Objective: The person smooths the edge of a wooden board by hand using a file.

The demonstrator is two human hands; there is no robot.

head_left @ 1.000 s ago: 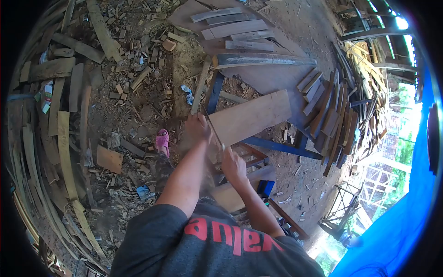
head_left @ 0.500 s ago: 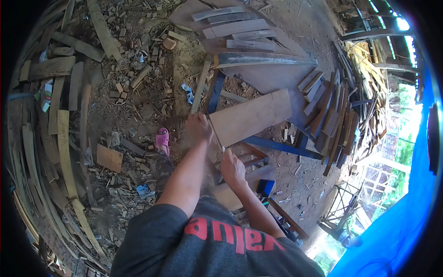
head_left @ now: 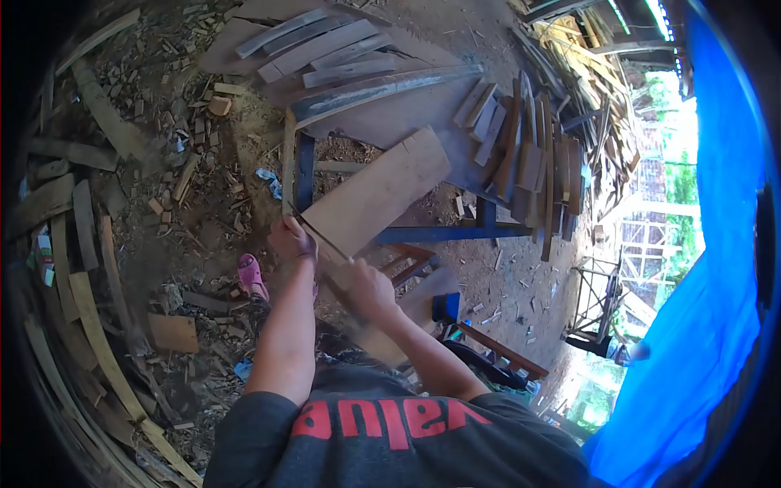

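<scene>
A wide, light-brown board [head_left: 378, 195] lies slanted over a dark blue frame [head_left: 447, 233]. Across its near end runs a thin, dark, straight tool [head_left: 325, 237], too small to make out exactly. My left hand [head_left: 293, 239] is closed round the tool's far-left end, beside the board's corner. At the other end my right hand [head_left: 374, 290] is closed on it, by a small pale tip. Both hands are just off the board's near edge. Below them, another pale board is partly hidden by my arms.
Cut wood strips [head_left: 333, 49] lie on a brown sheet beyond the frame. More planks [head_left: 541, 163] are stacked at the right, and long planks [head_left: 98, 325] at the left. Wood scraps litter the ground round a pink sandal [head_left: 250, 275]. A blue tarp [head_left: 691, 325] hangs far right.
The view has shifted, so the board, frame and both hands appear further left, and the board looks more steeply slanted. Both hands still grip the thin tool at the board's near end.
</scene>
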